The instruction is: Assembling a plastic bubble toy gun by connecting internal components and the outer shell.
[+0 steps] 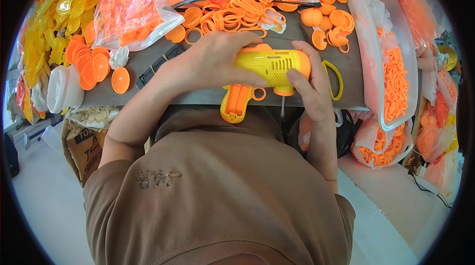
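A yellow and orange toy gun (pixel 282 65) is held above the table's near edge, its handle pointing down toward me. My left hand (pixel 208 60) is closed round its left end, thumb along the near side and fingers over the far side. My right hand (pixel 314 84) grips the rounded orange right end between thumb and fingers. An orange trigger ring (pixel 259 94) sticks out beside the open-faced orange handle (pixel 237 103). Below the gun's yellow round fitting a thin metal rod (pixel 282 108) shows; I cannot tell if they touch. A yellow ring (pixel 336 79) lies right of my right hand.
Orange dished discs (pixel 120 80) and a white tub (pixel 58 88) are at the left. Orange loops (pixel 242 8) and round orange parts (pixel 311 17) cover the far side. A clear bin (pixel 373 82) of small orange parts stands right; a bag of orange rings (pixel 383 149) hangs below it.
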`<action>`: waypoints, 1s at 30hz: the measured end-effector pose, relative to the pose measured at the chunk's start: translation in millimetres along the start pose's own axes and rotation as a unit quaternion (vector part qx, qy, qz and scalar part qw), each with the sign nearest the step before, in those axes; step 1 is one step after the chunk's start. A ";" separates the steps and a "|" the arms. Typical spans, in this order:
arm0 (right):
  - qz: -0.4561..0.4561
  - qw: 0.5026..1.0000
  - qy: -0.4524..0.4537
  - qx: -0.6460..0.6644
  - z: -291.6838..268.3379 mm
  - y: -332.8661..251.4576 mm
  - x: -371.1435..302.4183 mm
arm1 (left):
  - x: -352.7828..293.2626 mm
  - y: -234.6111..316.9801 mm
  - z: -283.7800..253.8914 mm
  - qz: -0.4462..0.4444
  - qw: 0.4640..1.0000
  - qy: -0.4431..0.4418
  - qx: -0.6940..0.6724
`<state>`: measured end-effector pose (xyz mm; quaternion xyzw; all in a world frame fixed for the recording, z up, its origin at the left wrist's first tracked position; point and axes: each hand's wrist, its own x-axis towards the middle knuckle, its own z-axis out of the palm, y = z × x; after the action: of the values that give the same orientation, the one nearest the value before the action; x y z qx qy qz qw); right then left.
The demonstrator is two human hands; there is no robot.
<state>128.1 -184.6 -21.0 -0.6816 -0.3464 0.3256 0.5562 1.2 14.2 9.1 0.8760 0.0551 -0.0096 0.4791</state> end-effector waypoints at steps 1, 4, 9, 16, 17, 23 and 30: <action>0.003 0.997 0.008 -0.081 1.8 1.9 0.2 | -10.0 -5.1 4.2 0.057 0.995 0.072 0.042; -0.029 0.980 0.019 -0.198 8.9 7.0 -0.8 | -38.8 -14.1 17.2 0.083 0.984 0.133 0.083; -0.079 0.970 0.025 -0.230 22.2 11.9 2.5 | -63.9 -29.5 41.1 0.063 0.962 0.258 0.065; -0.099 0.972 0.041 -0.208 21.1 12.7 11.8 | -61.9 -46.6 51.2 0.089 0.941 0.326 0.030; -0.104 0.969 0.052 -0.217 17.7 12.0 13.7 | -62.1 -47.1 50.7 0.089 0.940 0.327 0.030; -0.195 0.936 -0.021 -0.291 -6.5 -15.5 59.6 | -66.4 -52.1 46.4 0.120 0.956 0.266 0.007; -0.215 0.825 -0.198 -0.483 7.6 -11.3 101.6 | -67.9 -57.1 49.3 0.100 0.947 0.305 -0.014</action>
<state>176.2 -94.2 -17.0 -0.6922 -0.6999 0.1173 0.1313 -70.5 -2.7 -60.6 0.8315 0.1106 0.3068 0.4497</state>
